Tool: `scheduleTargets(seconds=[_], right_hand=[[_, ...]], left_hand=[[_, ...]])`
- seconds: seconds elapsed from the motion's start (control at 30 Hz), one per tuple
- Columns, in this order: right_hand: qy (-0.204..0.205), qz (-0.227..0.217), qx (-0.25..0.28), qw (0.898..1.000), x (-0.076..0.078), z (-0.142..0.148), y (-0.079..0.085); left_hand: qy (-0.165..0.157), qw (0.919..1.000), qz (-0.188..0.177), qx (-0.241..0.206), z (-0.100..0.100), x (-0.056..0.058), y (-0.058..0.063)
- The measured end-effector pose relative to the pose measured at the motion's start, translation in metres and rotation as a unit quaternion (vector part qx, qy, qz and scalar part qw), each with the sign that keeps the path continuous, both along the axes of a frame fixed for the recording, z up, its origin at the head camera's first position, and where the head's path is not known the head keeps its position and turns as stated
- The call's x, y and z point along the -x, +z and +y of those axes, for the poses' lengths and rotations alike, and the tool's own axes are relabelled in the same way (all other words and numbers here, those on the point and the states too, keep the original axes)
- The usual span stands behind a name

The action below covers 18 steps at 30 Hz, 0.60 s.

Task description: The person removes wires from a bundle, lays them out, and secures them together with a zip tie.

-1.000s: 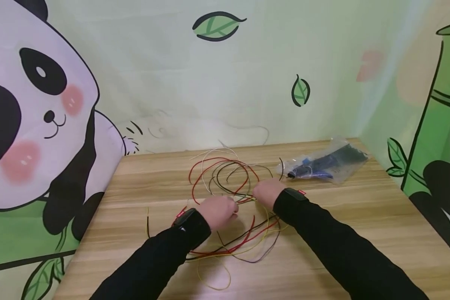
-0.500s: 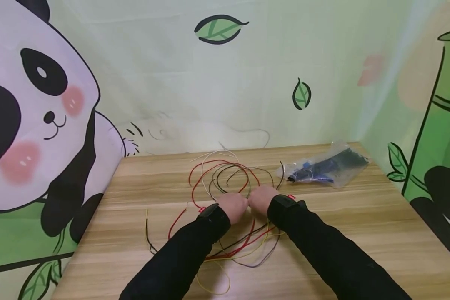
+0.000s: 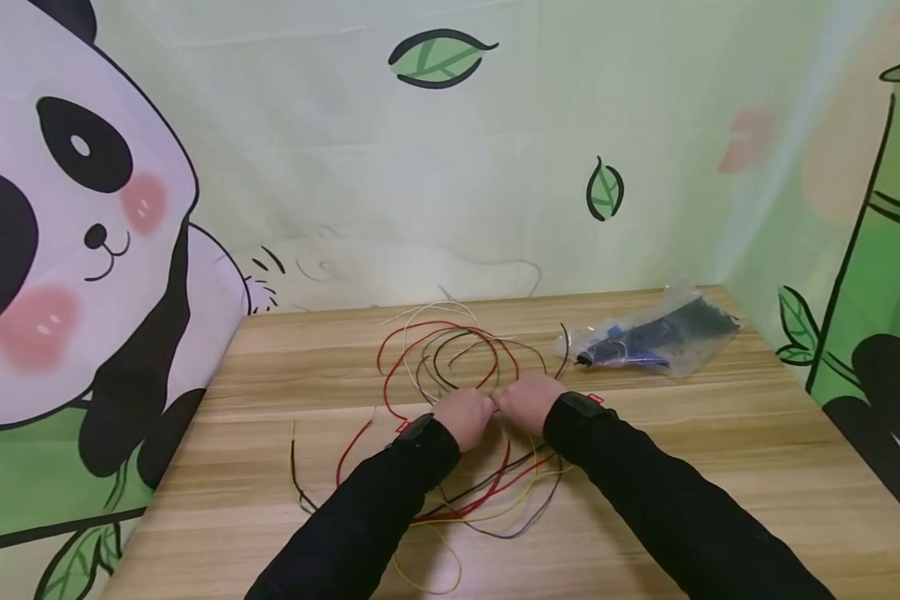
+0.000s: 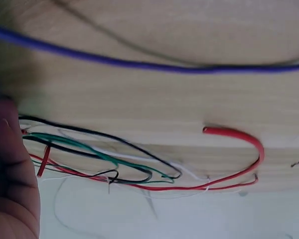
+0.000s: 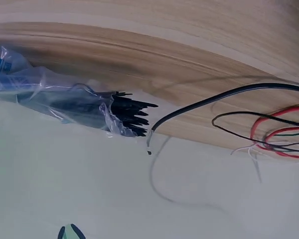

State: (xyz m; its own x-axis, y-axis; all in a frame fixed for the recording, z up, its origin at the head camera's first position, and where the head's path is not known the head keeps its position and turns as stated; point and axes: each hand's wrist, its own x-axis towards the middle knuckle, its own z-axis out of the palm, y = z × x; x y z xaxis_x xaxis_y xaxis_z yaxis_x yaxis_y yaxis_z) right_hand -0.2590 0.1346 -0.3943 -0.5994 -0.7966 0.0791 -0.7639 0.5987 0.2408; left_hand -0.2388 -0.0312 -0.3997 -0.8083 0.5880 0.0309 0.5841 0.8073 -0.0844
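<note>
My left hand (image 3: 463, 417) and right hand (image 3: 528, 402) meet at mid-table, fingers curled at the near side of a loose coil of electrical wires (image 4: 263, 149). The coil has red, black, green and white wires, and their gathered part runs behind my left fingers in the left wrist view. Both hands pinch there, but the fingertips and the exact spot gripped are hidden. A black wire (image 5: 229, 92) with a bare end sticks out to the right of my right hand. Below the hands lies a second bunch with red, black, yellow and purple wires (image 4: 139, 63).
A clear plastic bag (image 5: 45, 102) at the back right holds a bundle of thin black strips and something blue. Loose ends of a red wire (image 3: 352, 442) and a black wire (image 3: 294, 467) lie on the left. A printed cloth backdrop (image 3: 330, 167) stands behind the wooden table (image 3: 720, 442).
My left hand has moved right to meet my right hand, which has come slightly down and closer. Over the last half second both hands have stayed nearly in place.
</note>
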Motion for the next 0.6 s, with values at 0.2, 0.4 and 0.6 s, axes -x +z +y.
scheduleTargets(seconds=[0.2, 0.4, 0.6], right_hand=[[-0.011, -0.014, 0.022, 1.0, -0.002, 0.005, 0.002], [-0.005, -0.005, 0.032, 0.999, -0.004, 0.012, 0.005], [-0.015, -0.004, 0.045, 0.999, -0.008, 0.024, 0.009]], left_hand=[[-0.002, 0.9998, 0.005, -0.017, -0.003, 0.002, -0.003], [0.01, 0.9997, 0.01, -0.02, -0.007, 0.003, -0.008], [0.013, 0.9993, -0.007, -0.036, -0.012, 0.0, -0.006]])
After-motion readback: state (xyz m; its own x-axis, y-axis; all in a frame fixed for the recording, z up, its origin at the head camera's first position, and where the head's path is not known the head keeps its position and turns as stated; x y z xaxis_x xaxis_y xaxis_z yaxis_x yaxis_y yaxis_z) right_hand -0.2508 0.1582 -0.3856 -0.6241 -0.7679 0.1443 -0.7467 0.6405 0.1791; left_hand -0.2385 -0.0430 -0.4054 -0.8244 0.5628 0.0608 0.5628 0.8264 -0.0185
